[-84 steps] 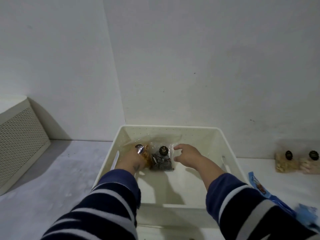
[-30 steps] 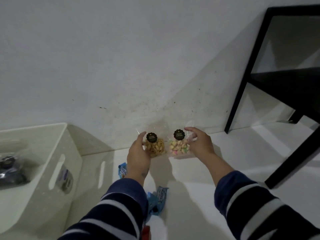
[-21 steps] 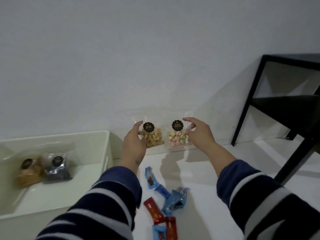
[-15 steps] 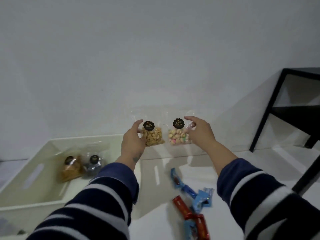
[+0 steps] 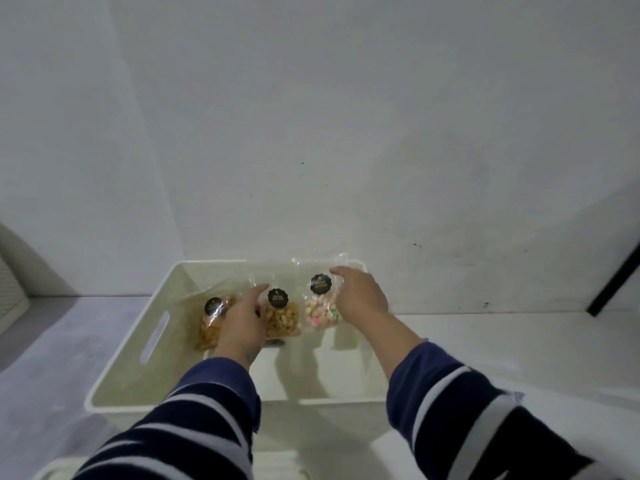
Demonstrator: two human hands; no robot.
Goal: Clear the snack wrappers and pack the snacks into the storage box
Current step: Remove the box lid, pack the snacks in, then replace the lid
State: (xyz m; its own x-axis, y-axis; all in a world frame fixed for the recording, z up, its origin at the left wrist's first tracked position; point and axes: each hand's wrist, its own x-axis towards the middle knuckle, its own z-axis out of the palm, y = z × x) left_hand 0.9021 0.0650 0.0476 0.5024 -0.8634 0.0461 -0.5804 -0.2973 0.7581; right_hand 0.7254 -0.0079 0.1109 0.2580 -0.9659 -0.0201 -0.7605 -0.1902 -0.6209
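The cream storage box (image 5: 149,344) stands on the white surface against the wall. My left hand (image 5: 242,327) holds a clear bag of yellow nuts (image 5: 282,317) inside the box, near its back wall. My right hand (image 5: 360,296) holds a clear bag of pastel candies (image 5: 320,306) beside it, over the box's back right part. Both bags carry a round black label. A bag of golden-brown snacks (image 5: 211,323) leans at the back left of the box, partly hidden by my left hand.
A perforated cream panel (image 5: 8,292) is at the far left edge. A black frame leg (image 5: 613,282) slants at the far right. A small piece of blue wrapper (image 5: 517,396) peeks past my right sleeve. Another cream rim (image 5: 59,469) shows at the bottom.
Both hands carried the two bags left from the wall spot and lowered them into the box. The view swung left, so the loose wrappers on the surface dropped out of sight.
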